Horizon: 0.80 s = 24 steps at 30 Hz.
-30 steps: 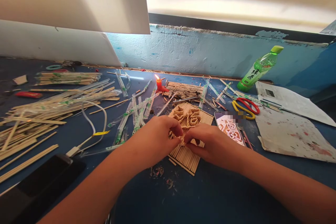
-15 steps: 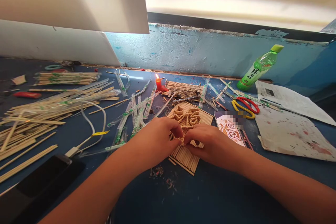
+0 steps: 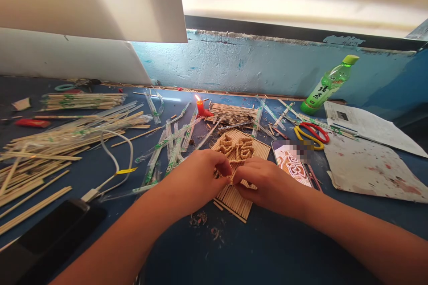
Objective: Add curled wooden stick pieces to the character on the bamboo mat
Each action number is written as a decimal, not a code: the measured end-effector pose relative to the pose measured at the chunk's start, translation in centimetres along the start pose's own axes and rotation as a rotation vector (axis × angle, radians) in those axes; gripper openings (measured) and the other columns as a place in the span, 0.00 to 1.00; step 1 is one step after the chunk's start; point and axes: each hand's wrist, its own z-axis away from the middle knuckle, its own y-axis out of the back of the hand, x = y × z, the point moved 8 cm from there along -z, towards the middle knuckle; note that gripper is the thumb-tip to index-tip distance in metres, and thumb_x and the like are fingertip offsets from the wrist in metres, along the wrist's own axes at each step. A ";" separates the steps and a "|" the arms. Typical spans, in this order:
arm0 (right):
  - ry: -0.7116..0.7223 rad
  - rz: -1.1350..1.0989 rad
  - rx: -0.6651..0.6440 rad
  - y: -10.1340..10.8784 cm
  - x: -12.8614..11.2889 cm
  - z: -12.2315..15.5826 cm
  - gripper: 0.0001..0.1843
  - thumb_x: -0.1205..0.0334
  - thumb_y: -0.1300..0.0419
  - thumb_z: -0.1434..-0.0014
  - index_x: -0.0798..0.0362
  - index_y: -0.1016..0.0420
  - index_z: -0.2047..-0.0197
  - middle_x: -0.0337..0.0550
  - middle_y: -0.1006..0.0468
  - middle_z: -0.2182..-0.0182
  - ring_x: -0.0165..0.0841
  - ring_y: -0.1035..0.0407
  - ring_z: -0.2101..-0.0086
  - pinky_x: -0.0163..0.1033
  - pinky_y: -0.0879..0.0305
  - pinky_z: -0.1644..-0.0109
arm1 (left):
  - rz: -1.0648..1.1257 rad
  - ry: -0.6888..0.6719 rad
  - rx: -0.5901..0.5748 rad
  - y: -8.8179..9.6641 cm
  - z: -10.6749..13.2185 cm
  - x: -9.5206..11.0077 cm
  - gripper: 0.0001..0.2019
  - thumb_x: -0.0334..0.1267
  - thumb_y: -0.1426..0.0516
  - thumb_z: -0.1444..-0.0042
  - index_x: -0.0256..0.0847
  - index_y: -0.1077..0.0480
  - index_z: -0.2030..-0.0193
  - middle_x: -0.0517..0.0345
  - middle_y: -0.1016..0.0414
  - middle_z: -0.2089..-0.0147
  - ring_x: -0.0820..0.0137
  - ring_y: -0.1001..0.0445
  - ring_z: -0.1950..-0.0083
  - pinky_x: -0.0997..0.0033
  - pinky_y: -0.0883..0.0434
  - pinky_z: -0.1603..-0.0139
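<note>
My left hand (image 3: 197,178) and my right hand (image 3: 264,182) meet over a mat of wooden sticks (image 3: 238,200) lying on the blue table. Both hands have their fingers curled and pinched together at the mat's middle, on a small piece that the fingers hide. Curled stick shapes (image 3: 237,147) forming a pattern sit on the far half of the mat, just beyond my fingertips. A phone (image 3: 291,162) showing a similar pattern lies right of the mat.
A lit red candle (image 3: 200,107) burns behind the mat beside a second stick mat (image 3: 234,113). Piles of wrapped chopsticks (image 3: 63,136) cover the left. Scissors (image 3: 310,134), a green bottle (image 3: 326,87), papers (image 3: 371,169), a white cable (image 3: 115,162) and a dark phone (image 3: 50,236) lie around.
Both hands stay pinched at the same spot on the mat; only the camera view has shifted slightly.
</note>
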 end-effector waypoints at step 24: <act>-0.023 0.012 -0.042 1.2 -0.4 0.1 0.10 0.65 0.42 0.37 0.53 0.30 0.52 0.44 0.23 0.62 0.35 0.29 0.60 0.41 0.37 0.54 | -0.021 0.061 0.002 0.8 -0.3 0.1 0.08 0.39 0.44 0.43 0.45 0.23 0.64 0.62 0.23 0.70 0.71 0.29 0.73 0.71 0.36 0.72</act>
